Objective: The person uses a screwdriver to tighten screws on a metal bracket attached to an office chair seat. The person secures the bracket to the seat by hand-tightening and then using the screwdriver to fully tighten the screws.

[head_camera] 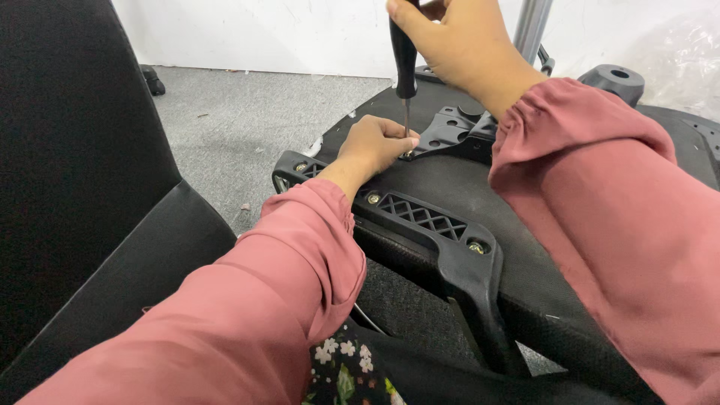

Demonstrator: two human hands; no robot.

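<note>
Screwdriver: upright, black handle at the top of the view, thin metal shaft pointing straight down; its tip meets the black metal plate beside the left fingertips, the very end hidden by them.
Plate: black metal bracket with round holes, lying flat on the underside of the seat, just right of the shaft.
Seat: upturned chair seat, black fabric underside facing up, filling the middle and right of the view.
Armrest bracket: black plastic bar with a lattice panel, lying across the near edge of the seat, brass-coloured bolts at both ends and near the middle; its arm bends downward at the right end.
Floor: grey carpet with a few scraps and crumbs on it.
Wall: white, running along the back of the carpet.
Backrest: large black padded piece standing at the left, close to the left sleeve.
Pole: grey metal tube rising behind the right hand.
Right hand: raised above the seat, fingers wrapped fully round the screwdriver handle, wrist bent down, pink sleeve sloping to the right edge.
Left hand: low on the seat, fingers curled into a loose fist, fingertips pinched at the foot of the shaft; what they pinch cannot be seen. Forearm in a pink sleeve reaches in from lower left.
</note>
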